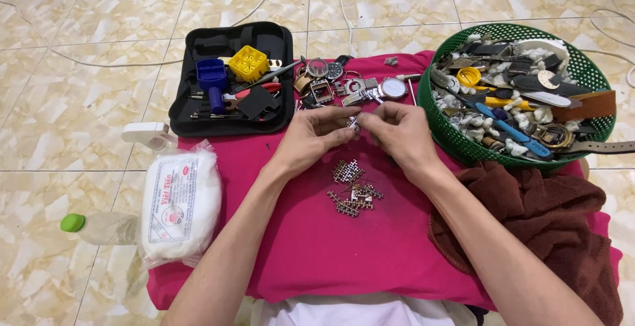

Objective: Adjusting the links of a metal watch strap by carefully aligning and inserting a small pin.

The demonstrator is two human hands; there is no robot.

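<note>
Fingers of both hands pinching small metal link, between fingertips

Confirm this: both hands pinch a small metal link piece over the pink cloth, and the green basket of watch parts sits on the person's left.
Wrong side. The head view shows the green basket on the person's right. Both the left hand and right hand do pinch the small metal link piece over the pink cloth.

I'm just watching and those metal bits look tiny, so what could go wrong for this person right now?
Both hands, left hand and right hand, pinch one small metal link piece in the air; a slip could drop it onto the pink cloth or the tiled floor. The loose links lie just under the wrists, so a forearm might scatter them. The crowded green basket sits close to the right hand and could get nudged.
</note>
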